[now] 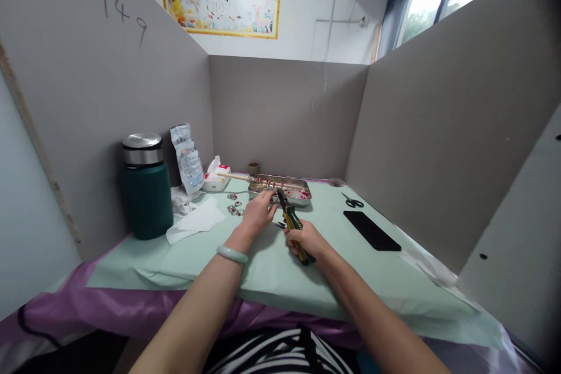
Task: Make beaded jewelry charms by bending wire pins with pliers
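My right hand (305, 238) is wrapped round the green and yellow handles of a pair of pliers (289, 216), whose dark jaws point away from me toward the tray. Close to the jaw tips, my left hand (259, 210) has its fingers pinched together; what they hold is too small to make out. A pale green bangle (232, 254) circles my left wrist. Just beyond both hands stands a metal tray (302, 201) with red and pale beads, and a thin wooden stick (236, 176) lies across it. Small beaded rings (235, 208) lie on the cloth left of my left hand.
On the left are a dark green flask (146, 198), a white pouch (188, 158), white paper (197, 221) and a tissue pack (216, 178). Black scissors (354, 203) and a black phone-like slab (371, 231) lie on the right. Grey panels (289, 117) enclose the table on three sides.
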Motion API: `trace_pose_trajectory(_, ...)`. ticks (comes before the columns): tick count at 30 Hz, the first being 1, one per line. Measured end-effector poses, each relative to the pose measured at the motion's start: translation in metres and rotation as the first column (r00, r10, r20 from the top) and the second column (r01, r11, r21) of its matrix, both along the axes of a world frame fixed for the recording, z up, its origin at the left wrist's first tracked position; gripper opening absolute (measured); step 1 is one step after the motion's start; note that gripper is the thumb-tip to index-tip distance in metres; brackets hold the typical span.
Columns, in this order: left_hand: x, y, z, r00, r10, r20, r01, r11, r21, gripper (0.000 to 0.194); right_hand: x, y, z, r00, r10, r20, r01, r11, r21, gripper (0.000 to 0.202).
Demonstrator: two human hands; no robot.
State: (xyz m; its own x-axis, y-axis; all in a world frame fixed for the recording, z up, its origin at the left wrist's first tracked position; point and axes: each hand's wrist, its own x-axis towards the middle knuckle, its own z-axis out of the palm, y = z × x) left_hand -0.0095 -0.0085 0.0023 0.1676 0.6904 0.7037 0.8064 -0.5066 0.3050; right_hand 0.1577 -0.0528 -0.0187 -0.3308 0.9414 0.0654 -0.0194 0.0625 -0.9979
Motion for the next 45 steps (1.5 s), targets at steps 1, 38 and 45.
trace_pose_trajectory(1,-0.001,0.000,0.000,0.999,0.028,-0.028,-0.028,1.000,0.002,0.030,0.000,0.001,-0.001,1.000,0.002,0.001,-0.002,1.000,0.002,0.021)
trace_pose_trajectory(38,-0.001,0.003,-0.001,1.000,0.010,0.002,-0.010,0.999,0.042,0.027,-0.001,0.000,-0.001,0.999,-0.015,0.050,0.014,1.000,0.025,0.020)
trace_pose_trajectory(45,0.001,0.005,0.005,0.987,-0.009,0.163,0.015,0.999,-0.034,0.018,-0.002,-0.001,0.000,0.996,-0.003,0.085,-0.001,0.999,0.048,0.020)
